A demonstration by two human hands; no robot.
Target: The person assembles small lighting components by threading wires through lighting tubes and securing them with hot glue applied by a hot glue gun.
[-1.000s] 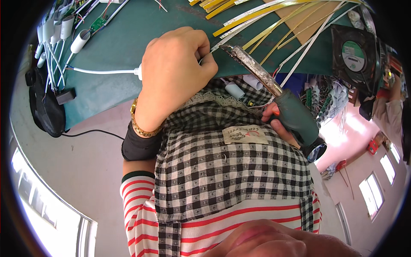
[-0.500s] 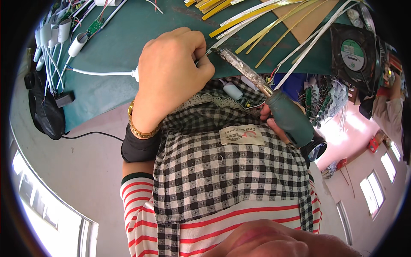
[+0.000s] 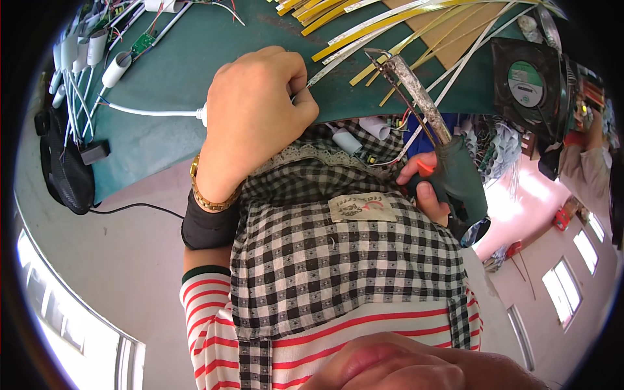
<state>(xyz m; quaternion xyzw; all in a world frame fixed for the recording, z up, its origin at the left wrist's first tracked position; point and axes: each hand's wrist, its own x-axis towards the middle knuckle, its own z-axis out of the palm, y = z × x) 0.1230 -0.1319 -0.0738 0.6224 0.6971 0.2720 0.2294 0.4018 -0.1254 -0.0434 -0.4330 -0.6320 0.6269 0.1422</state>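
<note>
My left hand (image 3: 257, 117) is closed with its back up over the green table's near edge. From its left side comes a white fitting (image 3: 204, 116) on a white cable (image 3: 153, 112) with bare wire ends. A thin pale strip meets the fingers on the other side; what lies inside the hand is hidden. My right hand (image 3: 426, 188) grips a soldering gun (image 3: 463, 179) with a dark green body, its fingers beside an orange trigger. The gun's worn metal barrel (image 3: 413, 88) slants up over the table, its tip apart from my left hand.
Yellow and white strips (image 3: 383, 32) fan across the far side of the green table (image 3: 162, 143). At right stands a black fan (image 3: 530, 84). White tubes with wires (image 3: 78, 55) and a black shoe-like object (image 3: 68, 172) lie left. White cylinders (image 3: 346, 140) rest in my checked apron's lap.
The soldering gun has swung up and to the right, its tip drawing away from my left hand. More of my right hand and the trigger now shows. My left hand has barely moved.
</note>
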